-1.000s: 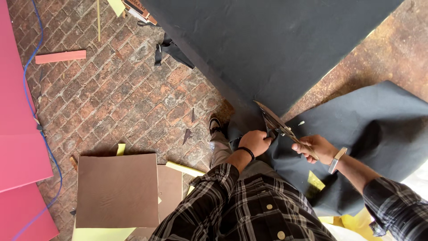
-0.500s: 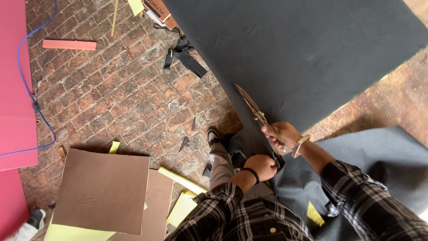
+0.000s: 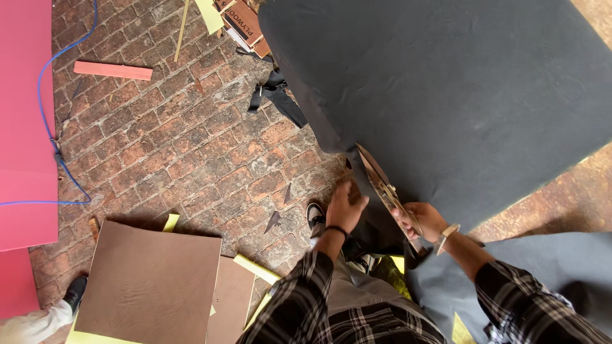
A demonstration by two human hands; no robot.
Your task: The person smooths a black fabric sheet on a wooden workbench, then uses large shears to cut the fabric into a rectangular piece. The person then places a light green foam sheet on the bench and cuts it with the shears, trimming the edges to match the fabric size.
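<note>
Scissors (image 3: 386, 188), one large pair with worn brownish blades, sit at the near edge of the black fabric sheet (image 3: 459, 95) in the head view, blades pointing up and away over the cloth, handles down in the right hand (image 3: 421, 220), whose fingers are curled tight around them. Half a second ago the blades stood higher against the sheet's corner and the left hand was a fist low by the knee; now the left hand (image 3: 344, 207) has come up beside the blades, fingers together and slightly bent, pressing or gripping the fabric edge, though I cannot tell whether it pinches the cloth. A second ago both hands were over the grey fabric lower right, so the work has shifted onto the big black sheet. Counted: one black sheet, one grey sheet (image 3: 548, 267) under the right arm, two brown boards (image 3: 150, 283) stacked on the brick floor (image 3: 191, 140), one blue cable (image 3: 48, 121), one pink panel (image 3: 22, 121), one reddish wood strip (image 3: 113, 70), several yellow foam offcuts (image 3: 255, 269).
</note>
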